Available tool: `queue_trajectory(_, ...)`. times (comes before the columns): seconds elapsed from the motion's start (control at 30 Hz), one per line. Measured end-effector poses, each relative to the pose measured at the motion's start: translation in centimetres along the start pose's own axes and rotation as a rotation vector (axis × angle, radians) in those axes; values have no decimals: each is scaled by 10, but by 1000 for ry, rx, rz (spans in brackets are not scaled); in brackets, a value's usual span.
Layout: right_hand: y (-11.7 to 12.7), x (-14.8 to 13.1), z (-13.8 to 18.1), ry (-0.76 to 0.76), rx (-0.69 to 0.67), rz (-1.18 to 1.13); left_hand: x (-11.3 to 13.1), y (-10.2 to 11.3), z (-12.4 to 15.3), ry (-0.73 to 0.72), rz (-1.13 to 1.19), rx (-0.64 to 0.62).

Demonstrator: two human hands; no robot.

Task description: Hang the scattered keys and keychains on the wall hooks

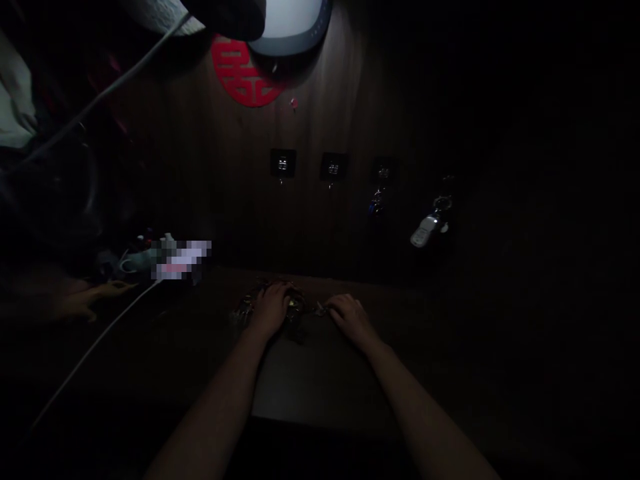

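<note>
A heap of keys (243,308) lies on the dark ledge, its details lost in the low light. My left hand (273,307) rests over it, fingers bent down onto the metal and partly hidden. Just right of the heap, a small key (319,309) sticks out toward my right hand (350,317). The thumb and fingers of that hand are closed at its end in a pinch. Whether this key is joined to the heap is too dark to make out.
Black wall hooks (283,163) line the dark wooden panel. One bears a silver key fob (425,231). A red round paper cutout (250,83) is above. At left, a white cable (95,343) runs to a blurred-out lit object (183,261), near a dim hand-shaped tan thing (93,300).
</note>
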State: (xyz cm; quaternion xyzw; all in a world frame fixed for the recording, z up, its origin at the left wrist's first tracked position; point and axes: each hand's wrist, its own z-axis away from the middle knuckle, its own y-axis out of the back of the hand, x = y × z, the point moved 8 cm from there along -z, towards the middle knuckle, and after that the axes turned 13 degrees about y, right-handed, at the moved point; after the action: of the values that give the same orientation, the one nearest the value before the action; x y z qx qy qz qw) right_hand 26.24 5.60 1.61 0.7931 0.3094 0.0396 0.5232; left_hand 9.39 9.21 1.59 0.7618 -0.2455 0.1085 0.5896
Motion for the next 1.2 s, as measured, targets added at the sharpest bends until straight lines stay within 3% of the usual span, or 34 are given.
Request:
queue_trajectory(0.3, 3, 17, 0, -66, 98, -81, -20, 15, -1, 233, -172, 146)
queue_trajectory(0.57, 5, 22, 2, -73, 103, -122, -23, 29, 0, 280, -172, 227)
queue_trajectory(0.7, 8, 19, 2, -62, 109, -121, -18, 37, -1, 220, -57, 277)
queue_trajectory(1.0, 5, -13, 0, 111, 36, -11, -38, 35, -14, 258, 441, 287)
queue_trajectory(1.2, 1, -20, -2, 155, 16, 59, -47, 40, -13, 351, 708, 324)
